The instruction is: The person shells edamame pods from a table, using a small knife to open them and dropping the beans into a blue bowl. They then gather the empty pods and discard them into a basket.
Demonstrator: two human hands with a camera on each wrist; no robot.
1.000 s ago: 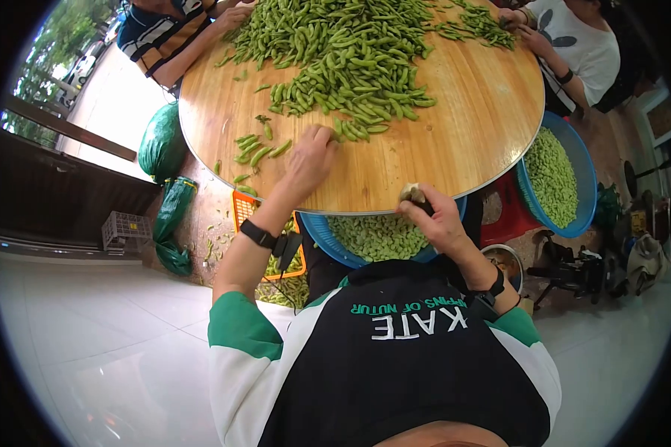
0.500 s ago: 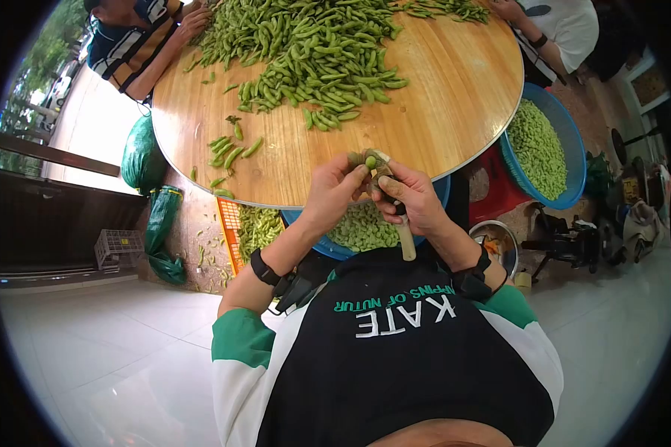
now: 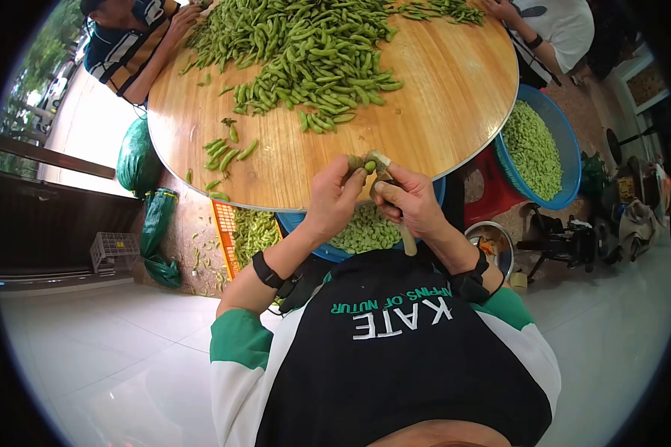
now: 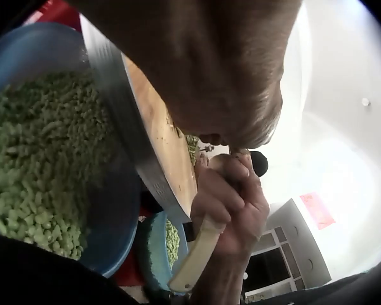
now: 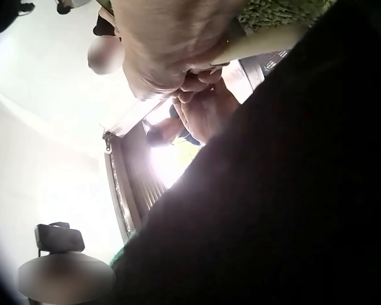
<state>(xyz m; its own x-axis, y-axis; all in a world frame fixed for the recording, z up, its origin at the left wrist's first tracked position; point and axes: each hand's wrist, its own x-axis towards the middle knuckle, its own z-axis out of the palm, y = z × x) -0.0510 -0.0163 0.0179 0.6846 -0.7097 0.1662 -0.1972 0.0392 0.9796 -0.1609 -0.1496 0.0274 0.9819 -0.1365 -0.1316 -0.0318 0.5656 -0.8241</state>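
Both hands meet over the near edge of the round wooden table. My left hand pinches a green pod between thumb and fingers. Curled round a tool with a pale handle, my right hand has its fingertips close against the pod. In the left wrist view that pale handle sticks out below the right hand. Below the hands is a blue basin of shelled beans. The tool's working end is hidden by fingers.
A large heap of pods covers the table's far side, with a few loose pods at left. An orange crate stands below left, a second blue basin at right. Two people sit across the table.
My left hand has come from the table's pods to my right hand, bringing a pod. Over the last half second both hands have stayed together, and the view has shifted slightly.
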